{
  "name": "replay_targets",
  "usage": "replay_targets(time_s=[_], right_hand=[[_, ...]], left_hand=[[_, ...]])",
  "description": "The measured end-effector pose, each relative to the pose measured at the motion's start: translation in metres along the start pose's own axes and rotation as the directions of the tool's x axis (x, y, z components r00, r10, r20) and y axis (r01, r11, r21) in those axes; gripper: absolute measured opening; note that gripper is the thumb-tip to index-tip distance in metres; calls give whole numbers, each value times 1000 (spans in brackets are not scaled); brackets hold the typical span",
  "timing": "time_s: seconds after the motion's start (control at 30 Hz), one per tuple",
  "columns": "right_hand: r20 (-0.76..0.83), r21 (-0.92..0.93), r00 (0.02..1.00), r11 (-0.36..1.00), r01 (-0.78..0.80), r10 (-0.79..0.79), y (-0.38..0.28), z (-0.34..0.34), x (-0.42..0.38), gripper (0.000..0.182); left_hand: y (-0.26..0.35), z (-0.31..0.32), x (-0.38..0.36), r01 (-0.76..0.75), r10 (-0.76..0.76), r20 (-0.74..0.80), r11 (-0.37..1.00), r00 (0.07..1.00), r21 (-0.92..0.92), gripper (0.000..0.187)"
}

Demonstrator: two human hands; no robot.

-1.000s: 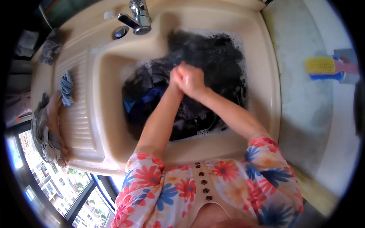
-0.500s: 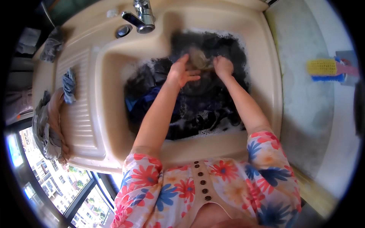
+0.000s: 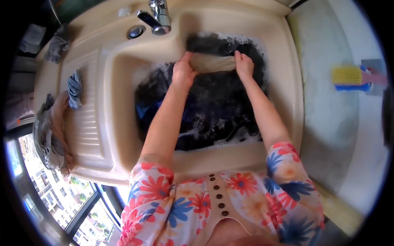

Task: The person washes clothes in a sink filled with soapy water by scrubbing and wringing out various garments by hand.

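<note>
Beige cloth [image 3: 214,64] is what I see stretched between the person's two hands, a small thin piece held crosswise over the dark, sudsy water [image 3: 217,96] in the far part of the sink [image 3: 283,90]. The left hand [image 3: 183,72] has closed on one end, thumb and fingers pinching it. The right hand [image 3: 244,65] grips the other end the same way, its fingertips drawn together. Below their forearms, dark clothes [image 3: 213,127] lie soaking, with a bit of blue on the left side and froth along the edges. The tap [image 3: 160,18] stands behind, to the left. Over on the ribbed drainboard [image 3: 88,135] I notice a twisted blue-grey cloth [image 3: 74,89] beside a heap of grey and brownish clothes [image 3: 53,135]. Off to the right sits a yellow-bristled brush [image 3: 347,76] with a pink handle.
</note>
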State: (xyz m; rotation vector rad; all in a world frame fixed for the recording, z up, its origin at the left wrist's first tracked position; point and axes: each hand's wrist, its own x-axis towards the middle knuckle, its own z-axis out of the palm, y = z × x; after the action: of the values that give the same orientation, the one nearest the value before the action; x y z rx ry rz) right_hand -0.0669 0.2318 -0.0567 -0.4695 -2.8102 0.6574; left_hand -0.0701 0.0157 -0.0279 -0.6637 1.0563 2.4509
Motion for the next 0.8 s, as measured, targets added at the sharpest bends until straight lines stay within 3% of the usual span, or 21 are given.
replay_targets(time_s=[0.03,0.07,0.13,0.17,0.2,0.27,0.33,0.37,0.4,0.43,0.5,0.53,0.57,0.6,0.63,0.67,0.7,0.73,0.77,0.8], right_hand=[[-68,-5,994,996,-91,90,2,-1,-5,34],[18,-40,1000,999,-4,5,3,6,-17,28],[189,-18,916,931,364,-354,17,19,-41,26],[371,-106,884,933,343,-283,26,18,-33,24],[459,-218,870,927,307,-180,13,-1,-23,25],[242,-103,962,982,157,-129,-18,-18,-24,26],[202,335,927,912,237,-315,-66,-35,-57,26],[111,430,858,802,414,-502,-97,-52,-83,21],[-3,502,751,648,572,-660,-116,-64,-99,17],[15,455,766,686,568,-643,-110,-57,-95,18],[52,362,797,756,546,-601,-81,-22,-74,21],[29,286,898,865,413,-438,-60,-6,-52,23],[112,143,965,964,222,-239,-40,-10,-31,30],[149,36,985,996,86,-91,-17,-8,-12,37],[92,45,995,999,29,-33,-3,-10,-5,42],[-22,47,1000,999,4,-3,-1,-15,-7,42],[-19,28,998,998,53,-53,0,-13,-14,40],[-17,14,995,995,101,-100,3,-7,-25,39],[42,17,960,960,278,-278,5,-4,-38,35],[135,-12,955,963,268,-264,8,-6,-36,35]], left_hand=[[-1,0,-3,46,-46,-12,997,999,57,41],[-3,0,-5,97,-94,-28,989,995,116,49],[-9,4,-11,163,-181,106,973,978,165,55],[-13,7,-15,196,-230,169,961,959,194,59],[-16,10,-19,250,-278,136,949,951,192,60],[-17,16,-22,346,-363,76,922,929,175,62],[-23,20,-23,415,-431,88,897,898,153,59],[-62,-8,4,-32,-74,297,941,952,338,57],[-62,-13,2,29,-102,316,974,943,226,48],[-62,-18,-1,97,-130,334,989,934,114,39],[-52,-9,-3,234,-230,70,971,971,-47,32],[-45,-5,-4,275,-285,-56,951,957,-144,28],[-26,4,-15,163,-160,-166,987,973,5,24],[-22,-5,-8,-25,35,-81,992,996,122,30],[-9,-7,-9,-8,20,-77,989,997,148,32],[2,-5,-13,11,2,-71,985,997,173,34],[7,-2,-19,-20,42,-90,972,995,234,38],[7,1,-25,21,-13,-35,971,999,238,39],[6,3,-32,62,-69,17,966,997,249,39],[4,4,-41,105,-127,66,958,990,265,39]])
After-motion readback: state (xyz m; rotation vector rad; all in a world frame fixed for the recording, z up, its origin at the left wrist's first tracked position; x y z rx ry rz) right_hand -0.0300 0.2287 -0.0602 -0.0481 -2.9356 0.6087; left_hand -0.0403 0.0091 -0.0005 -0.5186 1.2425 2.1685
